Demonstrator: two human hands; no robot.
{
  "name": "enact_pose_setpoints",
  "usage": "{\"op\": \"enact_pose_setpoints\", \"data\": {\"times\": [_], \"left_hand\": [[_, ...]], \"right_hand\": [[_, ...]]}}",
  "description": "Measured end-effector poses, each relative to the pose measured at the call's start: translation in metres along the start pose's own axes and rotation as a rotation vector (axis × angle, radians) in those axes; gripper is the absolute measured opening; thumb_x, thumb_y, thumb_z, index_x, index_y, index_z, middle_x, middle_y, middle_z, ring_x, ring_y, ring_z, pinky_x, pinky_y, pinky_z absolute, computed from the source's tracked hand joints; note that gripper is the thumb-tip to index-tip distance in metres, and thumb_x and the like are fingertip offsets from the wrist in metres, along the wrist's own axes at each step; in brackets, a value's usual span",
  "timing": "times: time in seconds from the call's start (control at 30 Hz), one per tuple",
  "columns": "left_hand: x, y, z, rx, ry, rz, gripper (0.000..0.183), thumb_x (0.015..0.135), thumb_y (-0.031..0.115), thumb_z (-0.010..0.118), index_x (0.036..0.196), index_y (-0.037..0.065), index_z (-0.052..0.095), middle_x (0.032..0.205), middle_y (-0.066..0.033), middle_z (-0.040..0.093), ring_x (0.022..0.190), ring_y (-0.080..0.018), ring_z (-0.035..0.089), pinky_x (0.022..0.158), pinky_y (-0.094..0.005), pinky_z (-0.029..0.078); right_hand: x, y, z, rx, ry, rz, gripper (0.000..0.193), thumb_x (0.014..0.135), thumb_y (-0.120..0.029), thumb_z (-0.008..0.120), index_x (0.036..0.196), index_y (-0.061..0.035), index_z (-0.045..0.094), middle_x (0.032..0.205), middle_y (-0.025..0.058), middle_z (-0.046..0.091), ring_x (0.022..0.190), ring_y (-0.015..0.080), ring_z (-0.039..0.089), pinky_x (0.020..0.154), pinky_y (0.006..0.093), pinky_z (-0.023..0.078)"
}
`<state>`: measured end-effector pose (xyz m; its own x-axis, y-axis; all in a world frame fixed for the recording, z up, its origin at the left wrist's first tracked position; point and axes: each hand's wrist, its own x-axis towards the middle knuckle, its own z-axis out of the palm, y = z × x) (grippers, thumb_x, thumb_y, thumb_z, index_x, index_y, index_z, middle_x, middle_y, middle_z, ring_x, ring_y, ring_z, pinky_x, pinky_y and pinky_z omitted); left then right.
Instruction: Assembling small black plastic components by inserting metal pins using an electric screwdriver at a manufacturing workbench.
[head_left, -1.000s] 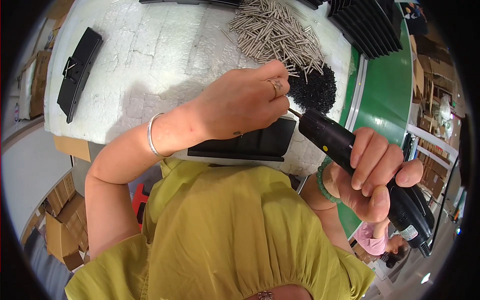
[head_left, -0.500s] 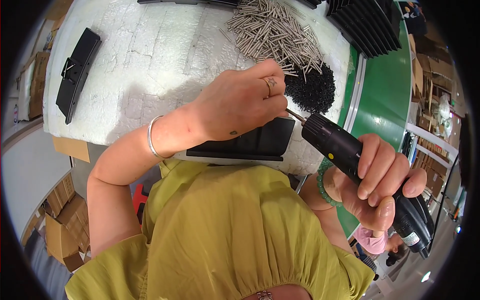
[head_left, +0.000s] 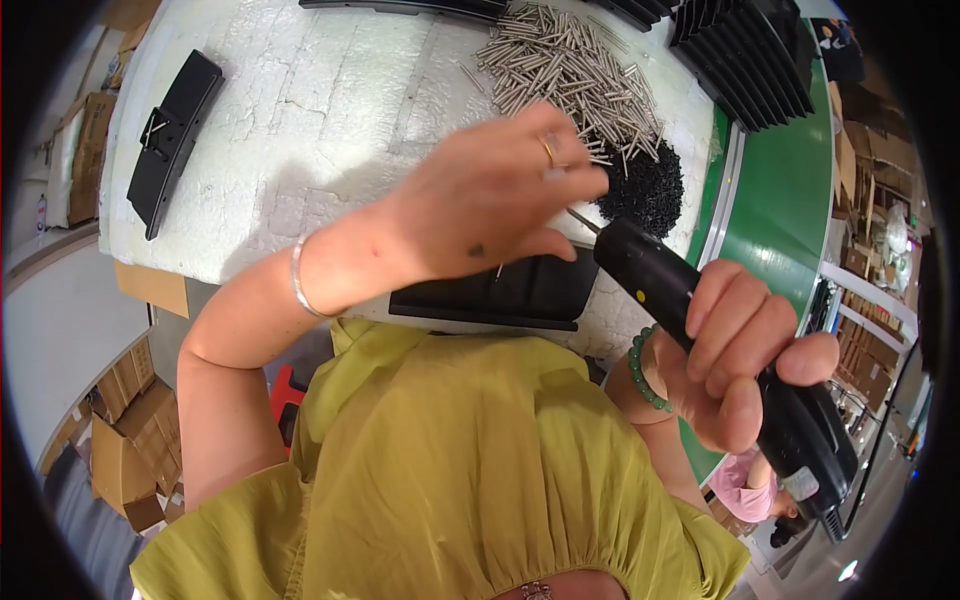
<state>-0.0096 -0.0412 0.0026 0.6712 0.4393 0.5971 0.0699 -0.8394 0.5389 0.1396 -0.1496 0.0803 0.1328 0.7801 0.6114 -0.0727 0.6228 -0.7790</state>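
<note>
My right hand (head_left: 745, 350) is wrapped round a black electric screwdriver (head_left: 650, 265), whose thin bit points up and left toward my other hand. My left hand (head_left: 500, 195) hovers just past the bit tip, slightly blurred, with its thumb spread away from the fingers. I see nothing between them, though the palm side is hidden. Below it on the white padded surface lies a black panel (head_left: 540, 290), partly covered by the hand. A small metal pin (head_left: 499, 271) shows on it. Beyond my fingers are a heap of silver metal pins (head_left: 575, 75) and a pile of small black screws (head_left: 655, 190).
Another black panel (head_left: 175, 140) with a pin on it lies at the left of the white padding (head_left: 290, 130). Stacked black panels (head_left: 745, 65) stand at the far right, beside a green tabletop (head_left: 780, 200). Cardboard boxes (head_left: 130, 450) sit at lower left; a person in pink (head_left: 745, 490) is at lower right.
My left hand has opened, its thumb parting from the fingers and coming away from the screwdriver bit. The screwdriver has shifted slightly left. A pin on the near panel has come into sight.
</note>
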Motion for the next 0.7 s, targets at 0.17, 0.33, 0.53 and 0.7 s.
{"op": "enact_pose_setpoints", "data": {"times": [0.17, 0.33, 0.53, 0.7], "left_hand": [[0.003, -0.062, -0.04, 0.318, -0.193, -0.054, 0.018, 0.074, 0.012, 0.07, 0.091, 0.009, 0.065, 0.088, -0.0039, 0.06, 0.089, -0.0248, 0.056, 0.071, -0.0346, 0.05], [-0.008, -0.113, -0.045, 0.729, -0.243, 0.408, 0.068, 0.061, 0.03, 0.084, 0.118, 0.002, 0.06, 0.115, -0.0143, 0.061, 0.108, -0.0254, 0.057, 0.09, -0.032, 0.048], [-0.001, -0.051, -0.042, 0.403, -0.172, 0.025, 0.015, 0.073, 0.008, 0.071, 0.088, 0.008, 0.066, 0.084, -0.0053, 0.061, 0.084, -0.0242, 0.056, 0.066, -0.0338, 0.049], [-0.033, 0.005, -0.02, 0.01, -0.121, -0.156, 0.009, 0.072, 0.007, 0.066, 0.079, 0.007, 0.062, 0.069, -0.0046, 0.055, 0.075, -0.0258, 0.057, 0.058, -0.0351, 0.048]], "right_hand": [[0.001, 0.0, -0.013, 0.034, 0.02, -0.012, 0.025, 0.076, -0.008, 0.053, 0.1, -0.0104, 0.048, 0.062, -0.0038, 0.044, 0.051, 0.0062, 0.04, 0.059, 0.0247, 0.033], [0.001, -0.002, -0.011, 0.061, 0.037, -0.008, 0.025, 0.075, -0.009, 0.055, 0.1, -0.0103, 0.048, 0.062, -0.0033, 0.044, 0.052, 0.0063, 0.041, 0.058, 0.0248, 0.032], [-0.002, -0.007, -0.015, 0.069, -0.001, 0.038, 0.027, 0.075, -0.01, 0.054, 0.101, -0.0114, 0.049, 0.061, -0.0056, 0.045, 0.052, 0.0053, 0.041, 0.059, 0.0233, 0.034], [-0.008, -0.011, -0.015, 0.034, -0.008, 0.086, 0.029, 0.073, -0.01, 0.058, 0.101, -0.0128, 0.05, 0.061, -0.0072, 0.048, 0.05, 0.0044, 0.044, 0.058, 0.0211, 0.036]]}}
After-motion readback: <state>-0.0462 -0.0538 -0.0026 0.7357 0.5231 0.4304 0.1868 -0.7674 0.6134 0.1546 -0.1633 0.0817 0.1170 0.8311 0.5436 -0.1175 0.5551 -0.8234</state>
